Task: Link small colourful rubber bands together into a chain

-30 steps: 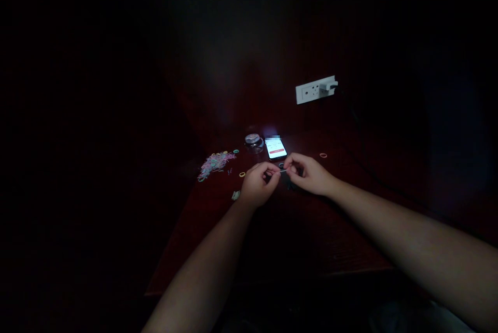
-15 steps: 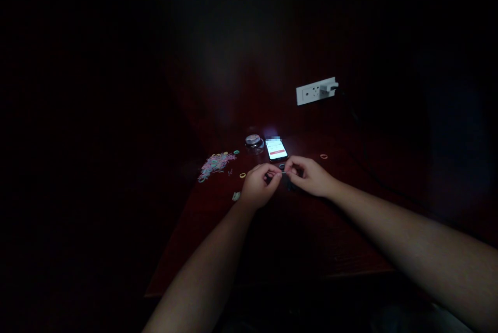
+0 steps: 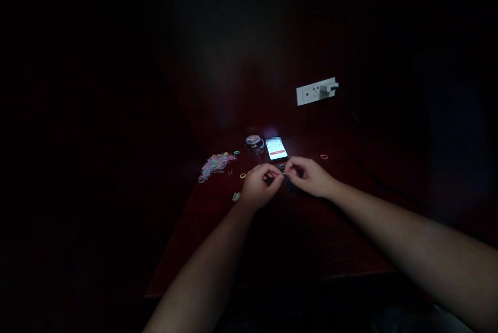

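Note:
Both hands meet just in front of a lit phone [image 3: 277,149] on the dark red table. My left hand [image 3: 261,185] pinches one end of a small pale band [image 3: 284,173], and my right hand [image 3: 307,176] pinches its other end. The band is short and thin between the fingertips. Just beyond the fingers lies a small dark ring with a light edge [image 3: 282,166]. Dark small items under my right hand are too dim to make out. A yellow band [image 3: 243,176] rests left of my left hand, with a pale green bundle [image 3: 236,196] nearer the wrist.
A pile of colourful bands [image 3: 217,165] lies at the table's left side. Behind my left hand stands a clear round jar [image 3: 254,142]. An orange band [image 3: 324,156] is at the right. A wall socket [image 3: 316,91] holds a plug with a dark cable. The table [image 3: 182,250] has its left edge showing.
The fingertips have shifted very slightly, and the pale band between them shows a little more clearly. Everything else looks the same.

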{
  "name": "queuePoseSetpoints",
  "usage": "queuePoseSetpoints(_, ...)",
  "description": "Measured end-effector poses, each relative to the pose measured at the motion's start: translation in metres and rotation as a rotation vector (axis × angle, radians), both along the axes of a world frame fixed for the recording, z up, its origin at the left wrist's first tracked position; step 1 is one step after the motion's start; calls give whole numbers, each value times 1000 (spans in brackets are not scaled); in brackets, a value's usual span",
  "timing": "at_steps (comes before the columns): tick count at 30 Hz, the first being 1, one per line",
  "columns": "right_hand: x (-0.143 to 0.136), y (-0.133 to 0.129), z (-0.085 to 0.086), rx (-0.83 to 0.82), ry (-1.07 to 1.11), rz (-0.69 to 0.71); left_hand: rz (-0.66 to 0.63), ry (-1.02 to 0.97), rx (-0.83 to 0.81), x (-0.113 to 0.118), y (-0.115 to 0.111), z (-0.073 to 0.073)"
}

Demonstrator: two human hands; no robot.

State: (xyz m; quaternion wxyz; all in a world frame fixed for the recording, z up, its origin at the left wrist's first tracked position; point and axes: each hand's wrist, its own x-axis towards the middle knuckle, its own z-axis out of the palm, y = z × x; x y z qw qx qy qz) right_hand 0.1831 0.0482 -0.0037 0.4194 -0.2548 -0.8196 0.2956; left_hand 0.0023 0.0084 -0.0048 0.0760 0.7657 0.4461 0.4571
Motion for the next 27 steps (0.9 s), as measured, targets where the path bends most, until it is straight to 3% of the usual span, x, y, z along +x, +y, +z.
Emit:
queuePoseSetpoints(17,-1,1,-4,-55,44,45,9,1,-12,0,1,-2)
queuePoseSetpoints(27,-5,2,-4,-293,195,111,19,10,3,-2,1,-3)
